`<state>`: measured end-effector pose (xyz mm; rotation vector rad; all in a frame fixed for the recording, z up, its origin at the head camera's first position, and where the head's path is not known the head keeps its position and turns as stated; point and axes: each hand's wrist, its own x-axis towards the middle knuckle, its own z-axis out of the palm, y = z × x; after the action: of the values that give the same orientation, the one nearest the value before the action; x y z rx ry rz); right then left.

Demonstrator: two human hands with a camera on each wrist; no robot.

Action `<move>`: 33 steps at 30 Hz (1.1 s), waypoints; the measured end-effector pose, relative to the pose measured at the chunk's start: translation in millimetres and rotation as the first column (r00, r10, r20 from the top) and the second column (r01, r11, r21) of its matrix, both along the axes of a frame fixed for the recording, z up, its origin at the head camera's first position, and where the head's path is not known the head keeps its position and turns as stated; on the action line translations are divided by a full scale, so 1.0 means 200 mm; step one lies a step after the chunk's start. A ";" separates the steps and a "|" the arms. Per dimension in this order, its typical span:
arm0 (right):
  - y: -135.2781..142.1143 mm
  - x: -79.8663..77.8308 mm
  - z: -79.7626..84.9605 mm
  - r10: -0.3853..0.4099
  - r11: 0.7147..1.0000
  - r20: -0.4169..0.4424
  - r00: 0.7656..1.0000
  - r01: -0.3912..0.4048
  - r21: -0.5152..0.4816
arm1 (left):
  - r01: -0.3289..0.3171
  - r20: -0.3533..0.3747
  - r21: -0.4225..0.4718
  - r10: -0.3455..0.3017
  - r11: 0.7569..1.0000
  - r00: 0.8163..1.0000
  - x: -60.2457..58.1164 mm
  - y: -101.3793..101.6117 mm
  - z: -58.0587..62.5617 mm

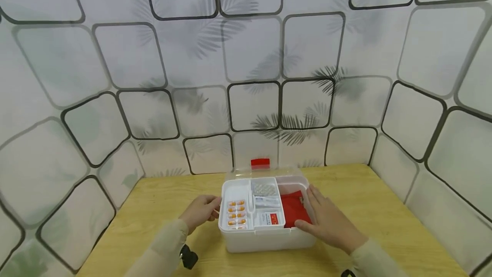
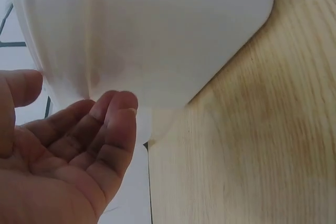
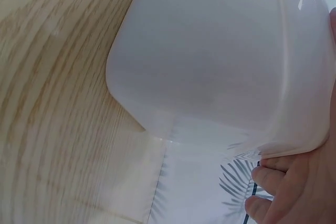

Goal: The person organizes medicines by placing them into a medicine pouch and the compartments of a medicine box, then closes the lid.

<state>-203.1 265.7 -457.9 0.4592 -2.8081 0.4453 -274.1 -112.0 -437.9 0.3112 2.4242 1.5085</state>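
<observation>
A white medicine box (image 1: 269, 241) stands on the table with its clear lid raised at the back. A white compartment tray (image 1: 246, 227) sits in its top left, holding a blister pack of orange capsules (image 1: 236, 215), other packets (image 1: 265, 195) and a small red-and-white box (image 1: 269, 218). A red pouch (image 1: 295, 208) lies in the right part of the box. My left hand (image 1: 201, 213) is at the box's left side, its fingers loosely bent beside the wall (image 2: 157, 35). My right hand (image 1: 330, 221) rests along the right rim, fingers stretched out.
The wooden table (image 1: 173, 189) runs around the box and meets a patterned backdrop (image 1: 253, 110) behind and at both sides. A red latch (image 1: 260, 163) marks the raised lid's upper edge. A black object (image 1: 188, 256) is at my left wrist.
</observation>
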 end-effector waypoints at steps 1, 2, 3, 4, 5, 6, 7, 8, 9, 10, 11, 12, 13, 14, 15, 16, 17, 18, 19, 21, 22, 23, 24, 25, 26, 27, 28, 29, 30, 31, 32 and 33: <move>0.00 0.01 -0.01 0.000 1.000 0.006 1.000 0.000 -0.001 | 0.014 0.006 0.003 -0.014 1.000 1.000 0.01 -0.01 -0.01; -0.01 0.02 -0.02 0.000 1.000 0.010 1.000 0.000 -0.002 | 0.026 0.013 0.003 -0.026 1.000 1.000 0.02 -0.01 -0.01; -0.01 0.03 -0.02 0.000 1.000 0.016 1.000 0.000 -0.003 | 0.036 0.018 0.000 -0.036 0.999 0.999 0.03 -0.02 -0.02; -0.02 0.04 -0.03 0.001 1.000 0.020 1.000 0.000 -0.008 | 0.042 0.025 -0.002 -0.042 0.999 0.999 0.03 -0.03 -0.02; -0.02 0.05 -0.04 0.001 1.000 0.023 1.000 0.000 -0.013 | 0.043 0.030 -0.004 -0.043 0.999 0.999 0.04 -0.04 -0.02; -0.02 0.06 -0.04 0.002 1.000 0.023 1.000 -0.002 -0.020 | 0.043 0.030 -0.005 -0.043 0.999 0.999 0.04 -0.04 -0.02; -0.03 0.06 -0.04 0.004 1.000 0.021 1.000 -0.004 -0.026 | 0.039 0.032 -0.007 -0.039 0.999 0.999 0.05 -0.05 -0.02; -0.03 0.07 -0.04 0.008 0.999 0.019 1.000 -0.007 -0.037 | 0.033 0.027 -0.003 -0.033 0.999 0.999 0.05 -0.06 -0.02; -0.03 0.07 -0.04 0.014 0.998 0.025 1.000 -0.013 -0.054 | 0.024 0.025 0.002 -0.024 1.000 0.999 0.05 -0.06 -0.02; -0.02 0.07 -0.03 0.023 0.996 0.045 0.999 -0.019 -0.089 | 0.014 0.024 0.014 -0.014 1.000 1.000 0.05 -0.07 -0.02; -0.01 0.07 -0.02 0.032 0.991 0.078 0.996 -0.021 -0.134 | 0.001 0.023 0.027 -0.001 1.000 1.000 0.04 -0.08 -0.02; 0.00 0.07 -0.01 0.042 0.983 0.120 0.992 -0.020 -0.184 | -0.012 0.026 0.040 0.011 0.999 1.000 0.03 -0.08 -0.01; 0.02 0.07 0.01 0.057 0.971 0.166 0.984 -0.016 -0.238 | -0.027 0.032 0.057 0.025 0.998 0.999 0.02 -0.09 0.00; 0.04 0.06 0.03 0.068 0.957 0.214 0.974 -0.003 -0.291 | -0.039 0.036 0.075 0.036 0.996 0.999 0.01 -0.10 0.01; 0.06 0.05 0.06 0.078 0.938 0.271 0.960 0.022 -0.347 | -0.050 0.048 0.092 0.046 0.995 0.998 -0.01 -0.11 0.02; 0.09 0.04 0.09 0.079 0.919 0.320 0.944 0.055 -0.391 | -0.062 0.060 0.108 0.055 0.992 0.997 -0.02 -0.11 0.03; 0.11 0.02 0.12 0.080 0.901 0.373 0.924 0.093 -0.423 | -0.072 0.073 0.121 0.063 0.990 0.995 -0.04 -0.12 0.04; 0.13 -0.01 0.14 0.082 0.887 0.413 0.907 0.123 -0.446 | -0.077 0.089 0.136 0.065 0.988 0.994 -0.06 -0.13 0.05; 0.15 -0.04 0.16 0.090 0.871 0.449 0.889 0.149 -0.468 | -0.083 0.105 0.152 0.067 0.985 0.992 -0.08 -0.13 0.06; 0.17 -0.11 0.19 0.117 0.834 0.519 0.847 0.199 -0.514 | -0.089 0.134 0.173 0.067 0.981 0.989 -0.12 -0.14 0.08; 0.18 -0.14 0.19 0.136 0.816 0.545 0.827 0.219 -0.535 | -0.092 0.147 0.183 0.065 0.979 0.987 -0.14 -0.14 0.08; 0.19 -0.18 0.19 0.161 0.796 0.570 0.806 0.236 -0.558 | -0.091 0.156 0.191 0.061 0.977 0.986 -0.15 -0.15 0.08; 0.19 -0.22 0.19 0.185 0.778 0.584 0.790 0.246 -0.578 | -0.087 0.165 0.198 0.054 0.976 0.985 -0.17 -0.15 0.09; 0.20 -0.25 0.18 0.207 0.761 0.601 0.772 0.259 -0.595 | -0.083 0.171 0.201 0.048 0.976 0.984 -0.18 -0.14 0.09; 0.20 -0.28 0.17 0.223 0.745 0.613 0.758 0.273 -0.608 | -0.071 0.177 0.203 0.034 0.977 0.984 -0.20 -0.14 0.09; 0.20 -0.31 0.16 0.236 0.734 0.620 0.748 0.281 -0.619 | -0.061 0.183 0.207 0.022 0.976 0.983 -0.21 -0.13 0.08; 0.20 -0.34 0.15 0.245 0.718 0.629 0.737 0.298 -0.629 | -0.049 0.193 0.210 0.008 0.976 0.981 -0.22 -0.13 0.08; 0.20 -0.36 0.15 0.259 0.704 0.636 0.727 0.308 -0.639 | -0.034 0.202 0.208 -0.009 0.977 0.979 -0.23 -0.12 0.08; 0.20 -0.38 0.14 0.275 0.690 0.641 0.717 0.317 -0.651 | -0.025 0.218 0.210 -0.022 0.977 0.976 -0.23 -0.11 0.08; 0.19 -0.40 0.13 0.293 0.679 0.643 0.707 0.320 -0.661 | -0.014 0.232 0.212 -0.036 0.977 0.972 -0.24 -0.11 0.08; 0.19 -0.42 0.13 0.310 0.667 0.643 0.701 0.322 -0.672 | -0.005 0.246 0.214 -0.049 0.977 0.968 -0.25 -0.10 0.08; 0.18 -0.43 0.13 0.328 0.655 0.640 0.695 0.321 -0.684 | -0.005 0.258 0.217 -0.052 0.976 0.965 -0.25 -0.09 0.08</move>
<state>-289.0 301.6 -432.8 0.0657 -2.8375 2.1410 -324.9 -130.0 -422.4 0.1685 2.0514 1.6885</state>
